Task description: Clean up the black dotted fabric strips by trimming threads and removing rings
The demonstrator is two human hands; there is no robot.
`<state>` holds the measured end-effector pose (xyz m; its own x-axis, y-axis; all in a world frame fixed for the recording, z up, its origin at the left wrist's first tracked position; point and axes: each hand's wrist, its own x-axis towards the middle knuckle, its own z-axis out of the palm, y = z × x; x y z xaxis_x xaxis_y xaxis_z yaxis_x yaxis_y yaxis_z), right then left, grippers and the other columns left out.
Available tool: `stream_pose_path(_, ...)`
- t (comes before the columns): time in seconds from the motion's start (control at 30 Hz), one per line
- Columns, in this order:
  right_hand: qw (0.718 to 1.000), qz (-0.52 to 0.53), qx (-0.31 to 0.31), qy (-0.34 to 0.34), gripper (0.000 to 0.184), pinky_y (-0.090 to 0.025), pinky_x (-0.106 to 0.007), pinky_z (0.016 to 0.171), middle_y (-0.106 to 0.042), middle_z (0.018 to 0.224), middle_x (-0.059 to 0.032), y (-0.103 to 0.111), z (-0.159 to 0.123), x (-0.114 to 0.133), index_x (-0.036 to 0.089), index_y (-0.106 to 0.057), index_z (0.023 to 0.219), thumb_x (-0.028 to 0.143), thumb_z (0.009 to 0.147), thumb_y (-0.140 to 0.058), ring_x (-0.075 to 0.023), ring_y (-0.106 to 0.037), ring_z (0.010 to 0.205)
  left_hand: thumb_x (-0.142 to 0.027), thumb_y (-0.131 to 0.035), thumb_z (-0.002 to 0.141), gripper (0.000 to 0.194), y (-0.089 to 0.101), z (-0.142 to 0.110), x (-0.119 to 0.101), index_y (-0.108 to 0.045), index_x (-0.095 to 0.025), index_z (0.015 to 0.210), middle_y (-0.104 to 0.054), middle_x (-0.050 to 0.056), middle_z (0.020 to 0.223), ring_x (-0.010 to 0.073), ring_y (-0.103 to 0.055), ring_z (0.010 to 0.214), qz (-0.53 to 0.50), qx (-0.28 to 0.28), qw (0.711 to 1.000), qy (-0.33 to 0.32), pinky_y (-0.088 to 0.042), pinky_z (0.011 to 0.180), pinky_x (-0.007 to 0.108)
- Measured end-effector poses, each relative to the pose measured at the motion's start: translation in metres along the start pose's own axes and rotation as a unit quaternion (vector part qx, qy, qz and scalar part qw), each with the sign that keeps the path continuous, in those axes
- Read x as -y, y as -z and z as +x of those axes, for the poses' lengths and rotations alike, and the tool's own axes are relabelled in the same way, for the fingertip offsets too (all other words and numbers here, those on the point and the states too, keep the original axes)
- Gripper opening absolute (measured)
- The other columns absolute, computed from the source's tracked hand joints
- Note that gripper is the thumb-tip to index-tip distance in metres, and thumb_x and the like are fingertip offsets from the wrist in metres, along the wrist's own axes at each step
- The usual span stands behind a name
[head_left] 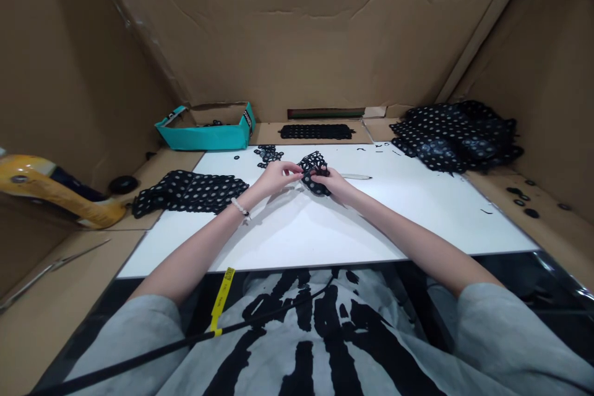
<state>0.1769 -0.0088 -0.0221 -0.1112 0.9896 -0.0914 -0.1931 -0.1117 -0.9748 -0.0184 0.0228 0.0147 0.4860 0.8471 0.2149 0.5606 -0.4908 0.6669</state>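
Over the middle of the white board (278,244), toward its far side, we have a black openwork piece (318,180) gathered up between both hands. Our right hand (338,187) is closed around it, thumb on top. Our left hand (277,177) brings thumb and forefinger to its left edge; whether they actually nip it or only touch it, we cannot tell — the contact is too small to see.

The likeliest trouble is in that bunched hold. The piece looks thin and full of holes, so a hard pull between our hands could tear a narrow bridge, and the folds could hide the spot being worked on. If our right thumb loosens, we judge the piece would slip and drop back onto the board.

Small black rings (269,154) lie loose near the board's far edge, just beyond our left hand; a sweep of the wrist could scatter them. The dotted black sheet (199,192) overhangs the board's left edge close to our left forearm, where the bracelet (240,206) could snag in its holes. A slim pale tool (357,177) lies on the board just beside our right hand, easily nudged by a knuckle. The black cable (260,320) crosses our lap below the board's near edge — a sudden lean back might tug it.
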Motion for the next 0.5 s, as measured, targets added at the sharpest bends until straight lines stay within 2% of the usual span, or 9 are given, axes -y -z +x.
stream_pose_path(0.2, 1.0, 0.008, 0.002, 0.019, 0.025, -0.047, -0.038, 0.091, -0.071, 0.083, -0.0021, 0.001, 0.003, -0.007, 0.018, -0.065, 0.082, 0.021, 0.06, -0.076, -0.02, -0.064, 0.085, -0.041, -0.068, 0.073, 0.034, -0.009, -0.002, 0.006, -0.076, -0.015, 0.092, -0.075, 0.009, 0.094, 0.0213, -0.063, 0.084, -0.051, -0.025, 0.998, 0.033, -0.046, 0.072, 0.03)
stream_pose_path(0.5, 0.998, 0.019, 0.029, 0.043, 0.033, -0.044, -0.036, 0.092, -0.07, 0.086, -0.0016, 0.004, 0.005, -0.012, 0.018, -0.066, 0.085, 0.031, 0.058, -0.079, -0.0186, -0.061, 0.086, -0.043, -0.075, 0.064, 0.039, -0.009, -0.004, 0.001, -0.073, -0.012, 0.089, -0.073, 0.009, 0.085, 0.0184, -0.063, 0.074, -0.128, -0.013, 0.989, 0.076, -0.047, 0.062, 0.027)
